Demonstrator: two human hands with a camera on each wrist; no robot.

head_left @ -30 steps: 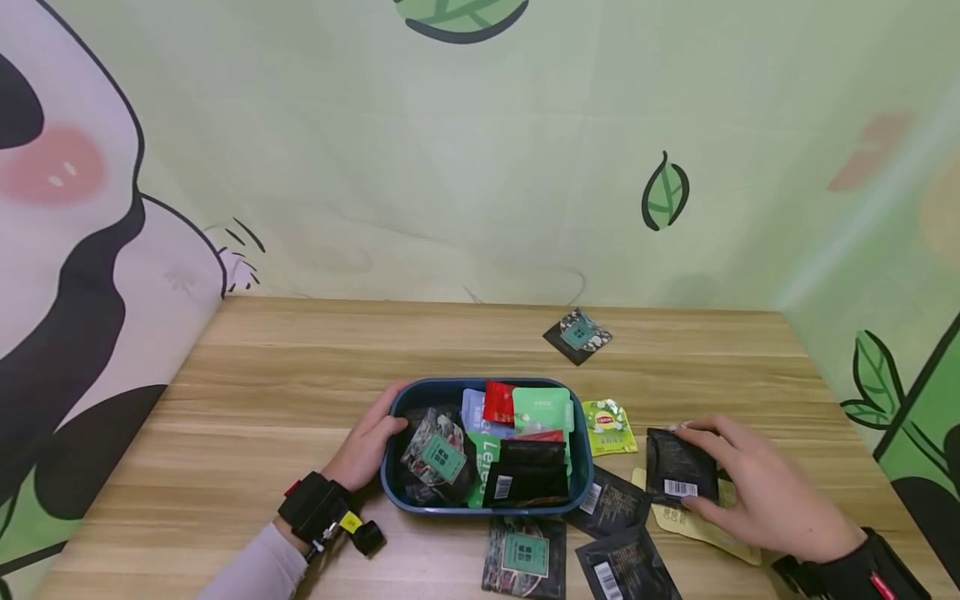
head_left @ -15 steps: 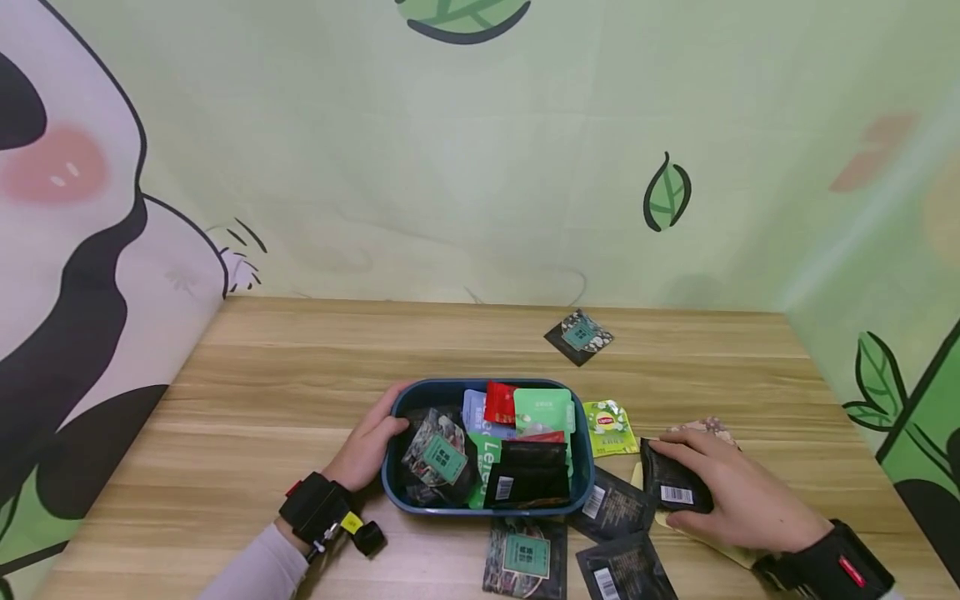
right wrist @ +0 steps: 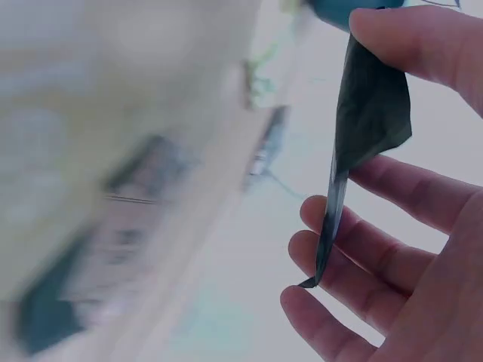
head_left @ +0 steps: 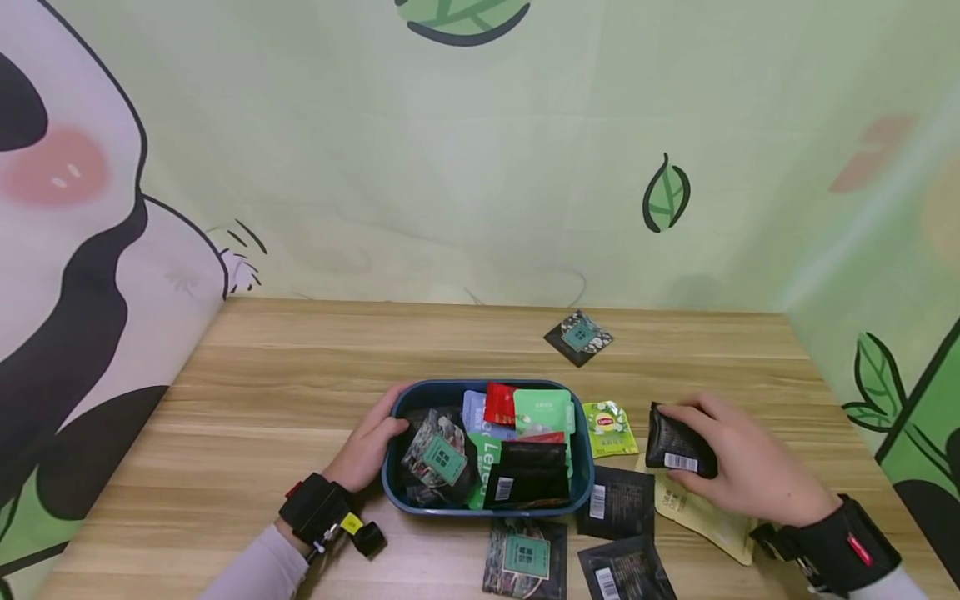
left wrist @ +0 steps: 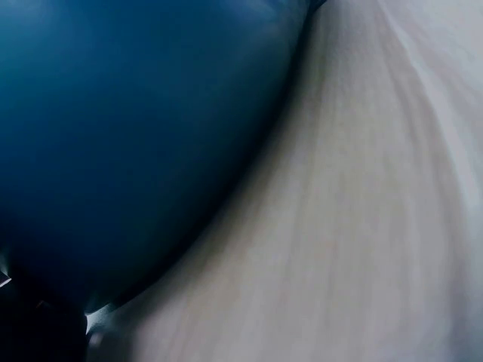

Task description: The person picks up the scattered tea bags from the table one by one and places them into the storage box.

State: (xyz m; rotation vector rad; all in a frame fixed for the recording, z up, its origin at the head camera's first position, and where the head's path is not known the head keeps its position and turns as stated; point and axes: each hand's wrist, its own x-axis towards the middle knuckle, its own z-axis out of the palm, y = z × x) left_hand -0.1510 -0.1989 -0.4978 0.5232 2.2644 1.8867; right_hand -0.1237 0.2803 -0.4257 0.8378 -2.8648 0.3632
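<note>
Left hand: grips blue tub's nine-o'clock end.
Right hand: pinches black sachet, tub's three o'clock.
Drop risk: if pinch loosens.

A right hand lifts a pinched black sachet, which half a second ago sat lower in the head view, baring more of the cream packet beneath. Beside the blue tub, a barcoded dark sachet, previously slanted, now lies squarer to its rim.
</note>
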